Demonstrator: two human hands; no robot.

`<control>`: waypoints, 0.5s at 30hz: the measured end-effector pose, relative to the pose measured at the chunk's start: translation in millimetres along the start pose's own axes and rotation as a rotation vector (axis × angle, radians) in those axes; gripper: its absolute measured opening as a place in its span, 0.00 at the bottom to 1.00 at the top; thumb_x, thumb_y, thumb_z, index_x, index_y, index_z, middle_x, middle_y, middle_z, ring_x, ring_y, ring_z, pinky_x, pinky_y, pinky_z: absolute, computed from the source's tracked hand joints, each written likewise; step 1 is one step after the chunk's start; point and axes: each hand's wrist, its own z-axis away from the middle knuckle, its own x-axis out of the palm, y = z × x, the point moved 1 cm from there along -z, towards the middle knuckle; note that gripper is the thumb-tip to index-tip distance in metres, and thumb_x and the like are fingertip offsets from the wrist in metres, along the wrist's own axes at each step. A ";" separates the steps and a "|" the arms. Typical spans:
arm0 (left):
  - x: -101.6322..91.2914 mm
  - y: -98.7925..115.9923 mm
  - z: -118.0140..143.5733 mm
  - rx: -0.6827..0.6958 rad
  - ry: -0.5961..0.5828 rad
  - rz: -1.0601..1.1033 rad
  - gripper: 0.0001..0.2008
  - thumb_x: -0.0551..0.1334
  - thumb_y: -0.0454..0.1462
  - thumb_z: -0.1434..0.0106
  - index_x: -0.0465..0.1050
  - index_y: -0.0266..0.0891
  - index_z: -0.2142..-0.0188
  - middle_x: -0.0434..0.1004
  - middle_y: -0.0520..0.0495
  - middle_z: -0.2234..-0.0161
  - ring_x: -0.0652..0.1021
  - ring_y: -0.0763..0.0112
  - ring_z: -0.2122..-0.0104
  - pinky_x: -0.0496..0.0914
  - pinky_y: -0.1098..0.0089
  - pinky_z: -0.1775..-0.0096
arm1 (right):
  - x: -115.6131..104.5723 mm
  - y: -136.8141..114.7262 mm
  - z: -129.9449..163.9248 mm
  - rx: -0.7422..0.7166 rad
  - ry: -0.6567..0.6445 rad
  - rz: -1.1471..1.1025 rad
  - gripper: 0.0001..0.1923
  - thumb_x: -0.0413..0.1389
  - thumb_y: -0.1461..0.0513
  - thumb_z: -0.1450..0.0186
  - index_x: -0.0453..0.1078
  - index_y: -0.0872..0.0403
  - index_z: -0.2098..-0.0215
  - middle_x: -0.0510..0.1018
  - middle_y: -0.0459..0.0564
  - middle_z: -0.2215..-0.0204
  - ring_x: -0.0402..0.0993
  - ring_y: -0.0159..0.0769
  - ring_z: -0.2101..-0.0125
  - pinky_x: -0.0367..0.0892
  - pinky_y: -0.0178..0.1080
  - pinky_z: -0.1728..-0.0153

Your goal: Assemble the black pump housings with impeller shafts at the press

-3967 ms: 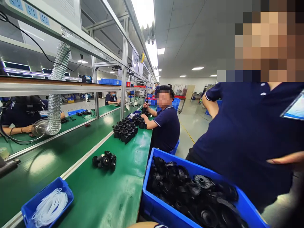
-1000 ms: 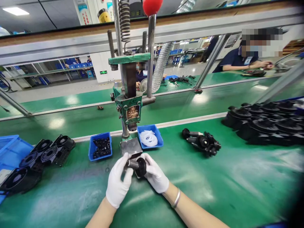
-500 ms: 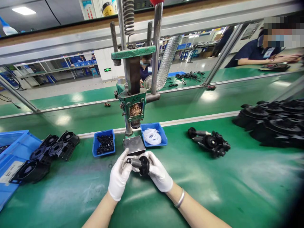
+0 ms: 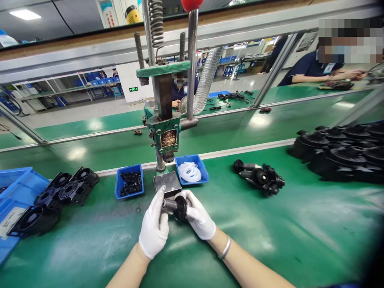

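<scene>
Both white-gloved hands pinch a black shaft part [image 4: 175, 206] just in front of the green hand press [image 4: 162, 128]: left hand [image 4: 154, 228] on its grey stem, right hand [image 4: 196, 218] behind its round black disc. The press's brass plate is unreadable. Beside its base sit a bin of black pieces [image 4: 129, 185] and a bin of white rings [image 4: 191, 170].

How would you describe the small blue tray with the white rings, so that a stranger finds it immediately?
Find the green hand press standing mid-bench on the green table. At its foot sit two small blue trays, one on each side. The tray of white rings is the right one; its neighbour, the tray of black parts, holds only dark pieces.
</scene>
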 end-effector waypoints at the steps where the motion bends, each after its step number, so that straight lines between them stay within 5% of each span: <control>1: 1.9 0.3 0.1 -0.029 0.015 0.019 0.30 0.51 0.33 0.31 0.45 0.45 0.31 0.54 0.42 0.33 0.59 0.58 0.35 0.59 0.56 0.36 | 0.7 -0.9 0.1 -0.002 -0.001 -0.004 0.24 0.70 0.54 0.51 0.62 0.51 0.67 0.65 0.43 0.70 0.60 0.31 0.72 0.61 0.32 0.74; 4: 0.3 1.8 0.4 -0.197 0.166 0.122 0.29 0.52 0.36 0.30 0.45 0.45 0.32 0.55 0.38 0.33 0.71 0.57 0.42 0.69 0.57 0.44 | 3.4 -4.1 4.1 0.015 -0.035 -0.022 0.23 0.69 0.53 0.50 0.63 0.51 0.66 0.66 0.43 0.70 0.61 0.32 0.73 0.62 0.33 0.74; 7: -26.9 -3.4 -3.2 -0.341 0.395 0.171 0.28 0.52 0.39 0.30 0.47 0.44 0.32 0.67 0.36 0.40 0.78 0.62 0.53 0.74 0.61 0.51 | 0.6 -7.1 10.4 0.068 -0.054 0.010 0.19 0.66 0.52 0.45 0.65 0.50 0.63 0.68 0.45 0.68 0.64 0.33 0.72 0.65 0.34 0.72; 9: -68.8 -15.0 -5.1 -0.379 0.539 -0.021 0.28 0.52 0.39 0.31 0.48 0.43 0.33 0.67 0.37 0.41 0.76 0.61 0.49 0.71 0.60 0.47 | -6.9 -8.5 8.7 0.090 -0.039 0.046 0.18 0.64 0.51 0.43 0.67 0.49 0.60 0.70 0.46 0.64 0.66 0.34 0.70 0.67 0.36 0.70; 11: -127.9 -29.4 0.8 -0.467 0.658 -0.440 0.30 0.53 0.37 0.33 0.48 0.41 0.33 0.58 0.38 0.36 0.69 0.59 0.42 0.66 0.59 0.42 | -14.7 -8.6 2.5 0.112 -0.023 0.074 0.19 0.64 0.50 0.44 0.68 0.48 0.58 0.71 0.48 0.62 0.67 0.36 0.69 0.68 0.37 0.69; 12: -160.0 -36.6 8.0 -0.642 0.690 -0.757 0.30 0.53 0.38 0.34 0.49 0.41 0.34 0.54 0.39 0.34 0.66 0.60 0.39 0.64 0.60 0.40 | -17.3 -8.1 -0.6 0.125 -0.017 0.086 0.20 0.64 0.50 0.44 0.69 0.48 0.58 0.71 0.49 0.63 0.67 0.37 0.68 0.68 0.38 0.68; 15: -242.9 -54.2 36.0 -0.896 0.719 -0.977 0.27 0.56 0.36 0.38 0.60 0.31 0.40 0.50 0.29 0.34 0.56 0.45 0.35 0.54 0.46 0.38 | -19.3 -5.8 -3.7 0.163 -0.008 0.109 0.20 0.65 0.50 0.47 0.70 0.48 0.60 0.70 0.49 0.66 0.66 0.38 0.70 0.68 0.39 0.70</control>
